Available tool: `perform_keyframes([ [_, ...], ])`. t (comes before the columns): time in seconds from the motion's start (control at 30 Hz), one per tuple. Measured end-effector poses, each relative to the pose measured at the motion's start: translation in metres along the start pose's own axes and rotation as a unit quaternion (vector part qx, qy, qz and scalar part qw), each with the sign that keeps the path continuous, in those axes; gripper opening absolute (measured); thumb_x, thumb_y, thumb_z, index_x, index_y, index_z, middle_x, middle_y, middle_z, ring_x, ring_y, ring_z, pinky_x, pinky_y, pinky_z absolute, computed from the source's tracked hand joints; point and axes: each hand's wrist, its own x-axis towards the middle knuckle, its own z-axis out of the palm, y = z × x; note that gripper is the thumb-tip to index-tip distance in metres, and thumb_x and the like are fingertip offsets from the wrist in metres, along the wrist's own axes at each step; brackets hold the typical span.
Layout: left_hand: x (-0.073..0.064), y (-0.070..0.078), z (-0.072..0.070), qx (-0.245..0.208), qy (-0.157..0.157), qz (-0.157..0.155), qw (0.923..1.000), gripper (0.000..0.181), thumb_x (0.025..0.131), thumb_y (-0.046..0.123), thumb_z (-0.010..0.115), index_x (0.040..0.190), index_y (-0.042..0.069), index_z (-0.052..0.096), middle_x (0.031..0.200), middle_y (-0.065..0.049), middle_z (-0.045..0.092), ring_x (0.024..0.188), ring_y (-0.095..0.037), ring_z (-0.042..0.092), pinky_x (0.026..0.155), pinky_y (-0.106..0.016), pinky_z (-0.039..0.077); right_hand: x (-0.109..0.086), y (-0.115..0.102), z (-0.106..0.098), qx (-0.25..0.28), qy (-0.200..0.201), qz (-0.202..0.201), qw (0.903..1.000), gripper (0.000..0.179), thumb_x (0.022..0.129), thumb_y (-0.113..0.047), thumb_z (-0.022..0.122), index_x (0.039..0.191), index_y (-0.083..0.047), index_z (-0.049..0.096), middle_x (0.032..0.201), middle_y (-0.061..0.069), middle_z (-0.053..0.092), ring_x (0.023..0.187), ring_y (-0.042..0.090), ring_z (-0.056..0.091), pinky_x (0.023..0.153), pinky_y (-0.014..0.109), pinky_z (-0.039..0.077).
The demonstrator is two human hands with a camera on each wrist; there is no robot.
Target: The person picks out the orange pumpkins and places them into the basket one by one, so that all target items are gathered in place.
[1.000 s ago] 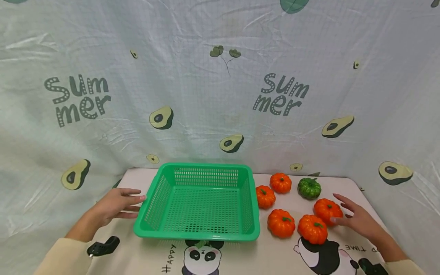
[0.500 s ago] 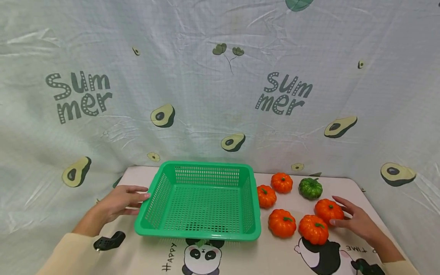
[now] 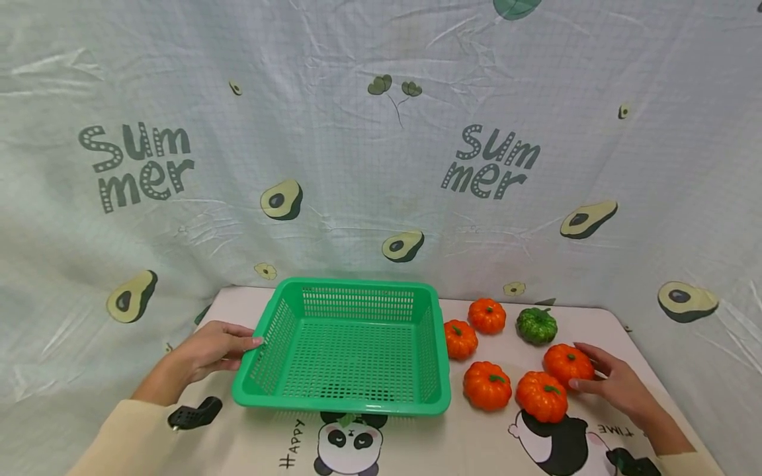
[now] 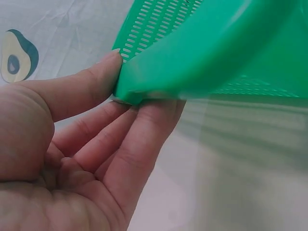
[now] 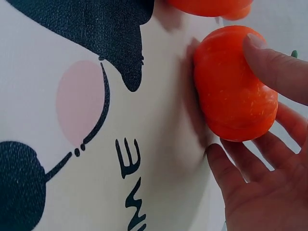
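- A rectangular bright-green plastic basket (image 3: pixel 352 405) with slotted walls stands on the table, its inside bare.
- At the basket's left wall, the left hand (image 3: pixel 217 348) pinches the rim, thumb on one side and fingers bent beneath it.
- Well to the right of the basket, the right hand (image 3: pixel 613 380) curls round a glossy orange ribbed pumpkin with a short green stem (image 3: pixel 568 365), thumb on its near side and fingers behind it; the hands are well apart.
- Between the basket and that pumpkin lie four more glossy orange ribbed pumpkins: one (image 3: pixel 460 340) close by the basket's right wall, one (image 3: pixel 487 316) a little farther back, one (image 3: pixel 487 386) near the basket's front right corner, and one (image 3: pixel 542 396) just beside the gripped pumpkin.
- A mottled dark-green ribbed pumpkin (image 3: pixel 536 326) sits to the basket's right, beyond the gripped one.
- The pale, rounded-corner tabletop (image 3: pixel 250 446) spreads under the basket; in front of it is a printed panda (image 3: pixel 350 444) beside the lettering "HAPPY", and farther right a black-haired cartoon figure (image 3: pixel 556 443).
- Behind the basket and out to both sides hangs a creased, whitish-grey plastic-looking sheet (image 3: pixel 339 152), printed with "summer" lettering, halved avocados and small flowers.
- Cream sleeves cover both forearms.
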Motion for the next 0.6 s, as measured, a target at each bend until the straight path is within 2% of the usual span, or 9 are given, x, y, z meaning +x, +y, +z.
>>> perform_keyframes([
  [0.13,0.0007,-0.0024,0.0004,-0.009,0.0,0.006,0.9999,0.054,0.1,0.02,0.072,0.136,-0.018,0.056,0.089,0.0,0.077,0.076,-0.012,0.072,0.068,-0.028,0.062,-0.0007,0.0009,0.0008,-0.002,0.004,0.001,1.0,0.098,0.091,-0.031,0.081,0.161,0.006,0.024,0.161,0.04,0.024,0.138,0.065,0.034,0.109,0.073,0.042],
  [0.37,0.0003,-0.0022,0.0008,-0.015,0.003,0.001,0.9999,0.042,0.1,0.018,0.071,0.126,-0.015,0.065,0.083,0.0,0.077,0.072,-0.012,0.071,0.066,-0.027,0.061,-0.0015,0.0002,-0.0011,0.004,0.01,0.002,0.9999,0.098,0.09,-0.031,0.083,0.16,0.006,0.026,0.161,0.04,0.025,0.139,0.065,0.034,0.109,0.074,0.041],
  [0.6,-0.0014,-0.0013,0.0017,-0.022,0.004,0.002,0.9998,0.037,0.1,0.017,0.071,0.121,-0.014,0.068,0.082,0.0,0.078,0.07,-0.011,0.071,0.065,-0.026,0.061,-0.0044,-0.0004,-0.0059,-0.002,0.019,-0.012,0.9998,0.092,0.091,-0.027,0.082,0.159,0.007,0.03,0.16,0.04,0.029,0.137,0.065,0.038,0.106,0.07,0.047],
])
